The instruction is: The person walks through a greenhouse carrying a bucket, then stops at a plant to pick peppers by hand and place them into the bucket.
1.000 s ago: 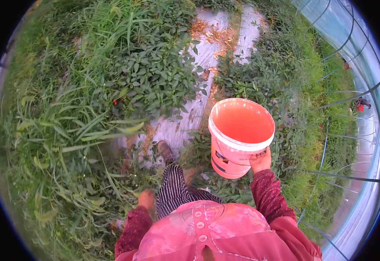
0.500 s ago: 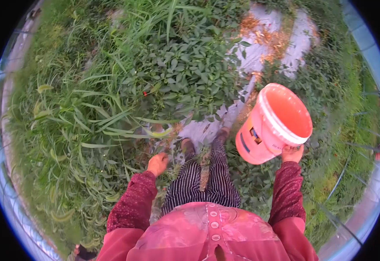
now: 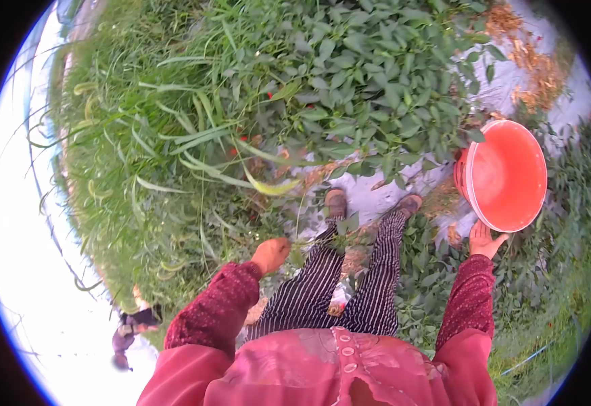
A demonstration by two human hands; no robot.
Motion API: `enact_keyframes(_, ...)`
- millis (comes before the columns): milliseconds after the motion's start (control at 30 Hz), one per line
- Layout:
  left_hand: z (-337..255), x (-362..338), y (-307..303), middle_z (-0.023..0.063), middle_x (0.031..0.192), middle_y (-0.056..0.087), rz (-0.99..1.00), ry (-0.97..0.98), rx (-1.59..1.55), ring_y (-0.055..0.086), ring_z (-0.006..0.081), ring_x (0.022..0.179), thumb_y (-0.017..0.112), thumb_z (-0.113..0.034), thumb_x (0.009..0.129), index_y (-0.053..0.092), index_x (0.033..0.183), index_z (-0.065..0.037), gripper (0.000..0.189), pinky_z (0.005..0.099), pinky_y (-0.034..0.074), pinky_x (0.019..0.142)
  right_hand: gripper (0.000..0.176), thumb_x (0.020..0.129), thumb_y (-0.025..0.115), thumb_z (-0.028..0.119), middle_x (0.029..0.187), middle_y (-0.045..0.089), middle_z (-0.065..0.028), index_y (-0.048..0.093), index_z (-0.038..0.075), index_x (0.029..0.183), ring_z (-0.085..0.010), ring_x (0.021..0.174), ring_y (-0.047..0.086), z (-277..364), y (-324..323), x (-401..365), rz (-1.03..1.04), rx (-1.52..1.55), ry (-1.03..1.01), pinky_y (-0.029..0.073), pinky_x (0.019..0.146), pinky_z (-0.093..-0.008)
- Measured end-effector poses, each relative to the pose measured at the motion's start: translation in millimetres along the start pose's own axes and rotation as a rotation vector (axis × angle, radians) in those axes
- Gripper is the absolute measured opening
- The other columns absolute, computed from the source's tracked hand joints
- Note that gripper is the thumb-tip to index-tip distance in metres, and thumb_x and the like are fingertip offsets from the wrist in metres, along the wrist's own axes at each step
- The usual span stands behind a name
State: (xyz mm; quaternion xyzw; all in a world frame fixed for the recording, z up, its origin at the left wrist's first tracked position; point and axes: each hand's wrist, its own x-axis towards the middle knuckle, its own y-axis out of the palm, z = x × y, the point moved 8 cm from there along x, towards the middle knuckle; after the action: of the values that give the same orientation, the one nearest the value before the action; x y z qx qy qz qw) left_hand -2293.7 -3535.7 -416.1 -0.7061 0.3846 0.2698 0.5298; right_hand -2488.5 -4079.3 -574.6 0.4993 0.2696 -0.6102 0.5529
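Since half a second ago the pink bucket (image 3: 508, 177) has turned, so its mouth faces my camera more squarely and its labelled side is mostly hidden. Nearest on my feed is the wearer's red jacket (image 3: 309, 369), well below the leafy bush (image 3: 383, 91) that I steer by. Below the bush's left end is the left hand (image 3: 272, 254), fingers curled together near grass stems; I can't tell whether they enclose anything. Below the bush's right end, the right hand (image 3: 487, 240) is clamped on the bucket's near edge, thumb beside the rim, some fingertips hidden from me. I find the bucket tilted, just right of the bush. Striped trousers (image 3: 302, 287) and brown shoes (image 3: 336, 201) show below the bush, the shoes by pale plastic sheeting (image 3: 370, 188). I pick out small red fruits (image 3: 233, 151) at the bush's left, with tall grass (image 3: 126, 135) beyond them. Dry litter (image 3: 535, 68) lies right of the bush. Farthest off, well left of and below the bush, I see another person (image 3: 128, 331), small and blurred.
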Motion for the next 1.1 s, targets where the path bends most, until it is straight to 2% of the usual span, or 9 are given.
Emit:
enact_keyframes(267, -36, 25, -15, 0.0171, 0.084, 0.063, -0.01, -0.032, 0.013, 0.061, 0.0311, 0.081, 0.054, -0.018, 0.081, 0.061, 0.095, -0.006, 0.02, 0.0357, 0.048, 0.073, 0.048, 0.087, 0.051, 0.04, 0.116, 0.049, -0.0136, 0.046, 0.0, 0.114, -0.0258, 0.105, 0.05, 0, -44, 18, -0.243, -0.364, 0.042, 0.044, 0.088, -0.0346)
enact_keyframes(433, -74, 44, -66, 0.0153, 0.08, 0.063, -0.133, -0.015, -0.083, 0.062, 0.0254, 0.077, 0.053, -0.016, 0.081, 0.06, 0.097, -0.005, 0.021, 0.0322, 0.048, 0.072, 0.044, 0.087, 0.05, 0.036, 0.121, 0.048, -0.0149, 0.047, 0.001, 0.115, -0.0244, 0.105, 0.05, -12, -68, 6, -0.167, -0.481, 0.071, 0.044, 0.084, -0.0333)
enact_keyframes(500, -75, 78, -86, 0.0157, 0.08, 0.062, -0.249, 0.108, -0.285, 0.062, 0.0242, 0.076, 0.053, -0.015, 0.081, 0.06, 0.098, -0.002, 0.023, 0.0312, 0.047, 0.072, 0.044, 0.087, 0.051, 0.035, 0.122, 0.047, -0.0155, 0.047, 0.002, 0.115, -0.0233, 0.105, 0.05, -18, -61, -12, -0.105, -0.525, 0.058, 0.045, 0.082, -0.0324)
enact_keyframes(567, -90, 116, -117, 0.0206, 0.085, 0.061, -0.38, 0.151, -0.25, 0.059, 0.0365, 0.082, 0.052, -0.018, 0.079, 0.062, 0.096, -0.004, 0.023, 0.0405, 0.047, 0.073, 0.043, 0.085, 0.054, 0.034, 0.117, 0.05, -0.0145, 0.048, 0.004, 0.115, -0.0207, 0.099, 0.052, -37, -40, -46, -0.033, -0.737, 0.118, 0.046, 0.073, -0.0303)
enact_keyframes(633, -108, 160, -146, 0.021, 0.086, 0.061, -0.48, 0.269, -0.163, 0.059, 0.0374, 0.082, 0.052, -0.018, 0.079, 0.061, 0.096, -0.003, 0.024, 0.041, 0.047, 0.073, 0.042, 0.085, 0.054, 0.032, 0.113, 0.053, -0.0133, 0.047, 0.004, 0.116, -0.0201, 0.094, 0.055, -49, -32, -70, -0.012, -0.791, 0.115, 0.046, 0.07, -0.0302)
enact_keyframes(833, -105, 294, -180, 0.0237, 0.098, 0.059, -0.652, 0.17, -0.089, 0.056, 0.0376, 0.094, 0.054, -0.019, 0.077, 0.055, 0.107, 0.0, 0.036, 0.0405, 0.045, 0.082, 0.03, 0.084, 0.057, 0.026, 0.09, 0.06, -0.0069, 0.053, 0.007, 0.108, -0.0163, 0.074, 0.059, -97, -61, -103, -0.069, -0.881, 0.156, 0.047, 0.059, -0.0268)
enact_keyframes(867, -118, 285, -186, 0.0247, 0.102, 0.058, -0.527, -0.038, -0.112, 0.055, 0.0372, 0.098, 0.055, -0.02, 0.074, 0.054, 0.107, 0.001, 0.038, 0.0399, 0.044, 0.085, 0.031, 0.084, 0.056, 0.026, 0.091, 0.06, -0.0068, 0.052, 0.007, 0.108, -0.0165, 0.075, 0.058, -111, -69, -104, -0.073, -0.884, 0.17, 0.047, 0.059, -0.0279)
enact_keyframes(1033, -103, 305, -173, 0.0227, 0.092, 0.061, -0.505, -0.041, -0.048, 0.058, 0.0377, 0.089, 0.057, -0.023, 0.073, 0.058, 0.101, -0.001, 0.035, 0.0403, 0.045, 0.08, 0.032, 0.085, 0.055, 0.025, 0.094, 0.059, -0.0081, 0.051, 0.005, 0.11, -0.0166, 0.078, 0.059, -191, -47, -126, -0.114, -0.976, 0.266, 0.048, 0.061, -0.0288)
enact_keyframes(1100, -111, 291, -166, 0.0201, 0.084, 0.062, -0.222, 0.091, -0.133, 0.059, 0.036, 0.082, 0.059, -0.029, 0.073, 0.062, 0.089, -0.002, 0.031, 0.0399, 0.045, 0.074, 0.032, 0.086, 0.055, 0.024, 0.094, 0.06, -0.0087, 0.051, 0.004, 0.111, -0.0167, 0.077, 0.059, -221, -17, -134, -0.034, -0.929, 0.28, 0.048, 0.061, -0.0281)
